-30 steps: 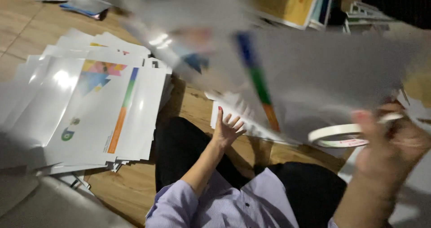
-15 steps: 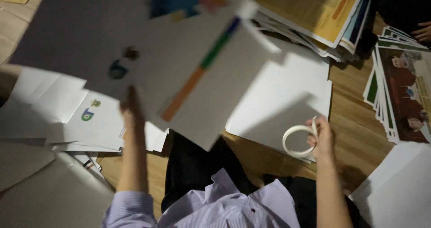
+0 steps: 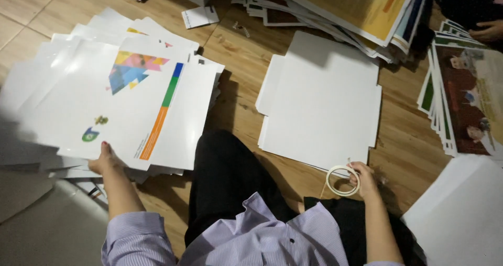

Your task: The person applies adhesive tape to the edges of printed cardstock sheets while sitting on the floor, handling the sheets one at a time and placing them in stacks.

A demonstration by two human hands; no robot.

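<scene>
**Hand positions: printed sheet and tape roll**

Your left hand (image 3: 103,160) gripped the near edge of a large white glossy sheet printed with a multicoloured triangle mosaic and a blue, green and orange stripe (image 3: 131,106). The fingers were under the sheet and the thumb lay on top, so the hand was closed on it. The sheet lay on top of a fanned pile of similar white glossy sheets (image 3: 47,77) spread over the wooden floor (image 3: 238,77) to your left.

Your right hand (image 3: 362,178) held a white ring-shaped roll of tape (image 3: 342,180), with the fingers curled around its right side. The roll sat at the near corner of a stack of plain white cut card blanks (image 3: 319,101), touching or just above it; which of the two could not be told.

Beyond the blanks lay a slanted pile of large yellow-faced printed boards (image 3: 361,4). To your right sat a stack of dark red printed sheets with pictures (image 3: 466,98), with another person's hand (image 3: 487,31) near its far end. A plain white sheet (image 3: 461,213) lay at the near right
</scene>
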